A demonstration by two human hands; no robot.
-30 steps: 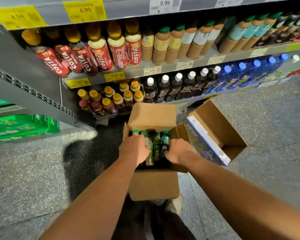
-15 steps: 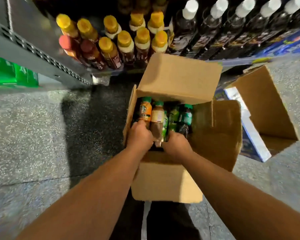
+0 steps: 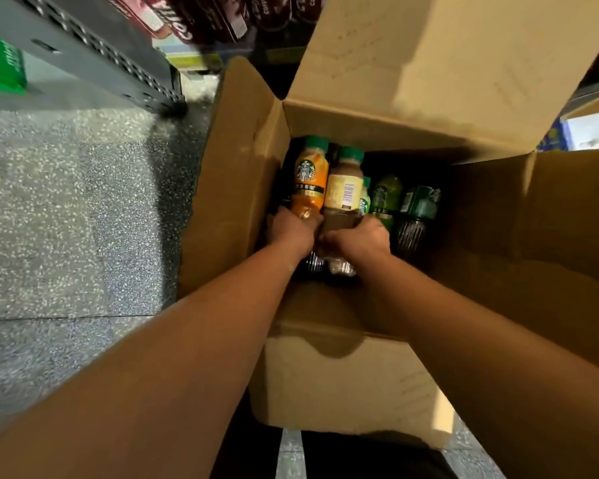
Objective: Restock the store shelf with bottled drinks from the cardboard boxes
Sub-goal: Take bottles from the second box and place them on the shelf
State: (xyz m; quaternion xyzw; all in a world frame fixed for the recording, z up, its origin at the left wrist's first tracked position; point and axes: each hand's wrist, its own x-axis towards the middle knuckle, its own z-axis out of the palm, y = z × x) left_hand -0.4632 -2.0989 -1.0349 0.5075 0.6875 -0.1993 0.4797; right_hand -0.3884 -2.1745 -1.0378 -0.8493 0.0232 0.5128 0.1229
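Inside the cardboard box [image 3: 236,174], down among the bottles, our left hand [image 3: 293,229] is wrapped round the lower body of the orange-labelled bottle [image 3: 310,181]. Our right hand [image 3: 357,238] is wrapped the same way round the cream-labelled bottle [image 3: 344,188] just beside it. The two bottles touch along their sides, green caps pointing away from us.

Both grips sit low, near the bases, so the weight stands above the fingers. We judge that a bottle could tip or twist out of the palm as it comes up. The two hands are also pressed close together, and knuckles or bottles knocking one another might loosen either hold.

To the right, the green-labelled bottles [image 3: 386,197] stand packed in the dark of the box; dragging our pair out at a slant could topple them. Further out, the box's far flap [image 3: 446,63] leans over the opening, between the bottles and the store shelf [image 3: 94,46], and a cap may catch its edge on the way.

Beyond that is the speckled floor [image 3: 66,202]: it looks hard, so a dropped bottle might crack or roll under the shelf. The shelf's red-labelled bottles [image 3: 204,15] are blurred at the top of the view, and we cannot tell from here where a free slot lies.
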